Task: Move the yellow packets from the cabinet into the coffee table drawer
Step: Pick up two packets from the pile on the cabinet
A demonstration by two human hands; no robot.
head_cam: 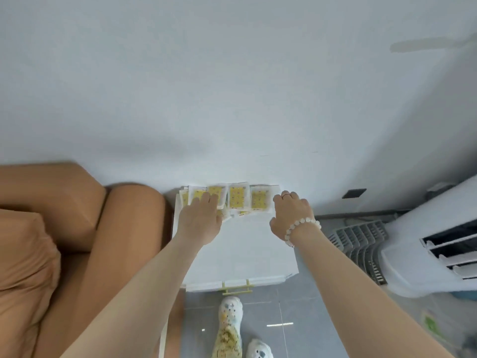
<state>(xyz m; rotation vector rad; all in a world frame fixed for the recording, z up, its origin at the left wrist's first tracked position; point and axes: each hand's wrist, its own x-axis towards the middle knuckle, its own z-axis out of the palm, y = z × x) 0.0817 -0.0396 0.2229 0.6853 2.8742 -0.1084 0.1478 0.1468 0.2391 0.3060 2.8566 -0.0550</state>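
Observation:
Several yellow packets (pixel 237 198) with white borders lie in a loose row at the back of the white cabinet top (pixel 245 249), against the wall. My left hand (pixel 200 218) rests flat on the leftmost packets with its fingers spread over them. My right hand (pixel 290 215), with a ring and a bead bracelet, touches the right edge of the rightmost packet (pixel 259 201); its fingers are curled and partly hidden behind the hand. The cabinet has a yellow-green handle (pixel 237 288) at its front. The coffee table drawer is out of view.
An orange sofa (pixel 51 228) stands close to the cabinet's left side. A white air cooler (pixel 433 244) and a grey grille (pixel 361 244) stand on the floor to the right. My shoes (pixel 231 313) are on the grey tiles in front of the cabinet.

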